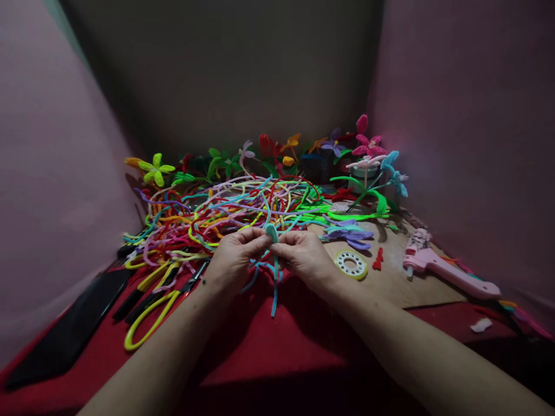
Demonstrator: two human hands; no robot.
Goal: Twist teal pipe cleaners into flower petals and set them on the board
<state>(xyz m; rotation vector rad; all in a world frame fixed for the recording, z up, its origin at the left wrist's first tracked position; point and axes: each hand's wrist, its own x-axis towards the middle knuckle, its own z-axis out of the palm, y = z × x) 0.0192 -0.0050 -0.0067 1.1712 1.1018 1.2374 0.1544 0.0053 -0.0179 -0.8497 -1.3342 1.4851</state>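
Between my two hands is a light teal pipe cleaner [272, 232], bent into a small flat loop with a tail hanging below. My left hand [236, 254] pinches the loop from the left, thumb against fingers. From the right, my right hand [303, 254] pinches it just below the loop. Several blue pipe cleaner pieces [255, 280] show under and behind the hands. A big heap of loose pipe cleaners [229, 208] in many colours lies just beyond them.
Yellow-handled scissors [151, 318], pliers [147, 283] and a black flat case [73, 329] lie left on the red cloth [269, 358]. Right, a board [390, 277] carries a tape roll [351, 264] and pink glue gun [446, 266]. Pipe cleaner flowers [368, 145] stand at the back.
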